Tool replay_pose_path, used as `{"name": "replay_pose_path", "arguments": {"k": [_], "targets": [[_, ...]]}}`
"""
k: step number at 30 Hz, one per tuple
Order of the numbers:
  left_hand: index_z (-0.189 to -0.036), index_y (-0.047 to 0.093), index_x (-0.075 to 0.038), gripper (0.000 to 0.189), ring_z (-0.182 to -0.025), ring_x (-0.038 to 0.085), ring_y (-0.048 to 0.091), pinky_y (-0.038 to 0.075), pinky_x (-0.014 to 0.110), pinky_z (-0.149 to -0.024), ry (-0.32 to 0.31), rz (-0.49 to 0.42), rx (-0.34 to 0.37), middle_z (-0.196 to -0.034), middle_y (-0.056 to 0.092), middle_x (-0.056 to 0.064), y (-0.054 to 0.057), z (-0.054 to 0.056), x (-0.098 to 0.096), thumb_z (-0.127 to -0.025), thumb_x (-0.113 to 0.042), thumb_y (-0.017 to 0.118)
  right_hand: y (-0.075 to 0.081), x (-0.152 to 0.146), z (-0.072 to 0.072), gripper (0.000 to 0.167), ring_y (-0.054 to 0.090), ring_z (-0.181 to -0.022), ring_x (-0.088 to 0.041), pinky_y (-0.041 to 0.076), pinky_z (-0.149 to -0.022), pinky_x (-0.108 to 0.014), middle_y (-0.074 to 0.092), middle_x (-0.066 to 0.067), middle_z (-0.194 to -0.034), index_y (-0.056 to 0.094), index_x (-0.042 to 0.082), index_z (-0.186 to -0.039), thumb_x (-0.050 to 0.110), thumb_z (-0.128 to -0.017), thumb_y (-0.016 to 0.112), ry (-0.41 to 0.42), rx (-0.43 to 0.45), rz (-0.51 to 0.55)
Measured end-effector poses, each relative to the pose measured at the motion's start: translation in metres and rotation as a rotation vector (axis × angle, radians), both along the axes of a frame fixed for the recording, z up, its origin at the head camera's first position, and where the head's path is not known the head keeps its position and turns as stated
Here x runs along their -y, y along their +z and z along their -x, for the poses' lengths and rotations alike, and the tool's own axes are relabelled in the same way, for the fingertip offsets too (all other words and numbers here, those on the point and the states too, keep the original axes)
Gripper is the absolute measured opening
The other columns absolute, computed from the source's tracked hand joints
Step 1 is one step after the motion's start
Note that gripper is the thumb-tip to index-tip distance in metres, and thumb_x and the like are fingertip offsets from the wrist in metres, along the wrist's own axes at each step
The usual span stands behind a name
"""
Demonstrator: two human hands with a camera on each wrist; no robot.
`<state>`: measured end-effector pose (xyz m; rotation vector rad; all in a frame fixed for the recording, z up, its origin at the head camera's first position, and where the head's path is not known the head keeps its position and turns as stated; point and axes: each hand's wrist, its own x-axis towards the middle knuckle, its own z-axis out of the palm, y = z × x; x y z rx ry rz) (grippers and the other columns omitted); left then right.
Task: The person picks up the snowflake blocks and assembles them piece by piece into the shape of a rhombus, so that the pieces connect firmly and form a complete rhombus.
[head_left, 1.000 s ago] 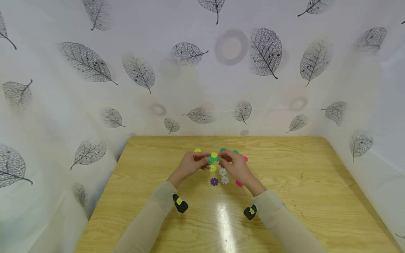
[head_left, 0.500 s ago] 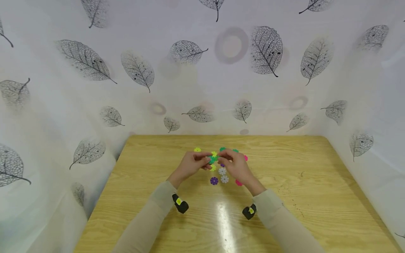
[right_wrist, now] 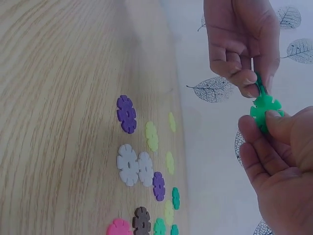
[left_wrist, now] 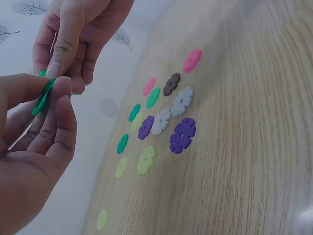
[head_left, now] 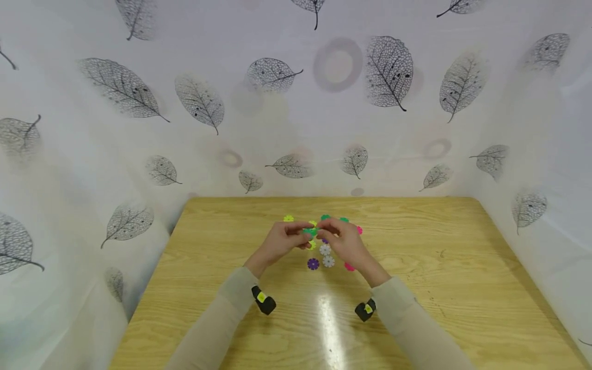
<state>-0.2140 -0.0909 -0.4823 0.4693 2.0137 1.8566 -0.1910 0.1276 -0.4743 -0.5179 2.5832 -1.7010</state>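
Note:
In the head view my left hand (head_left: pixel 278 242) and right hand (head_left: pixel 346 242) meet above the table, fingertips close together. My right thumb and fingers pinch a bright green notched plastic disc (right_wrist: pixel 265 105), shaped like a flower. A darker green disc (right_wrist: pixel 259 82), seen nearly edge-on in the right wrist view, is pinched by my left hand. The two discs touch at their rims; how deep the notches engage cannot be told. From the left wrist, the darker disc (left_wrist: pixel 43 100) shows as a thin edge, and my right hand's fingers hide most of the other.
Several loose discs lie flat on the wooden table (head_left: pixel 208 288) beneath the hands: purple (head_left: pixel 313 264), white (head_left: pixel 328 261), yellow (head_left: pixel 289 218), green (head_left: pixel 326 218), pink (head_left: pixel 349 266) and dark brown (left_wrist: pixel 171 84). A leaf-print cloth (head_left: pixel 296 128) hangs around the table's back and sides.
The green discs have tilted between the fingers, showing less of their faces in the head view. Both hands stay in nearly the same place, and the loose discs have not moved.

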Motion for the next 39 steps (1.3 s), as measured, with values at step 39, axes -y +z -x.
{"name": "replay_pose_path", "arguments": {"k": [39], "targets": [[-0.128,0.073,0.000,0.030,-0.076,0.008,0.072,0.065,0.027,-0.077,0.162,0.019,-0.005,-0.081,0.075,-0.006,0.008,-0.001,0.004,-0.100,-0.008,0.072,-0.049,-0.018,0.006,0.020,0.068,-0.092,-0.018,0.061,-0.081,-0.031,0.076,-0.009,-0.104,0.075,0.000,-0.114,0.013,-0.100,0.072,-0.057,0.064,-0.258]]}}
